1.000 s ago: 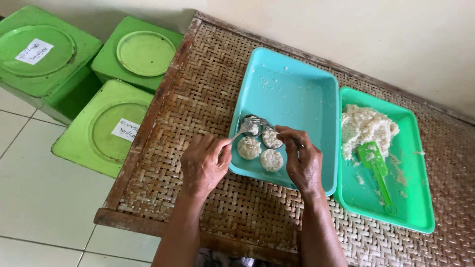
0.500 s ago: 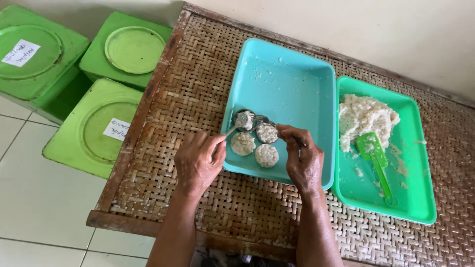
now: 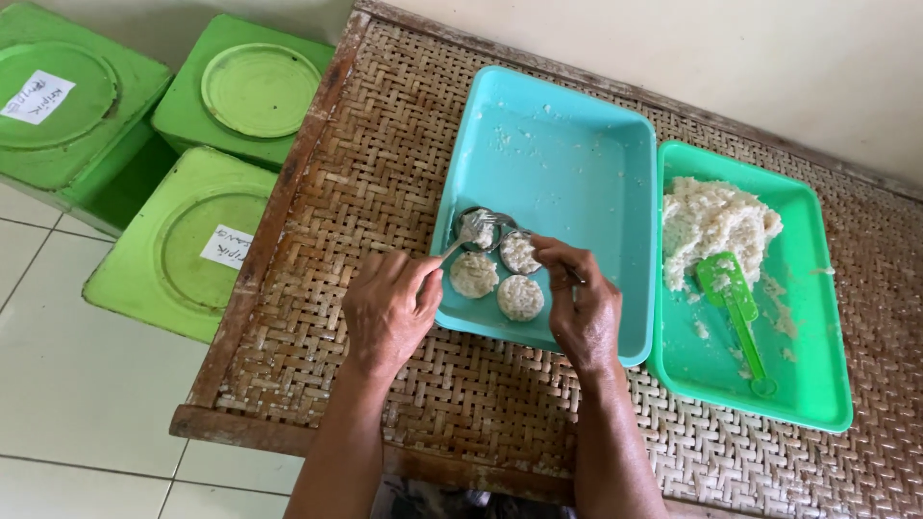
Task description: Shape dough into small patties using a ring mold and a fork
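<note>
My left hand [image 3: 389,309] grips a metal spoon [image 3: 468,234] whose bowl presses white mash into a small round metal mould [image 3: 477,231] inside the turquoise tray [image 3: 567,154]. My right hand [image 3: 580,308] rests on the tray's near part, its fingertips touching a second filled mould [image 3: 519,252]. Two round white patties [image 3: 475,275] [image 3: 520,297] lie in the tray between my hands. To the right stands a green tray [image 3: 812,288] with a heap of white mash [image 3: 716,226] and a green plastic scoop [image 3: 735,303] lying in it.
Both trays sit on a woven rattan table [image 3: 385,144] with a wooden frame, set against a pale wall. Three green square lidded bins [image 3: 192,245] stand on the white tiled floor at the left, two of them with paper labels.
The spoon has shifted slightly over the far mould. My right hand stays at the moulds. The view has tilted a little.
</note>
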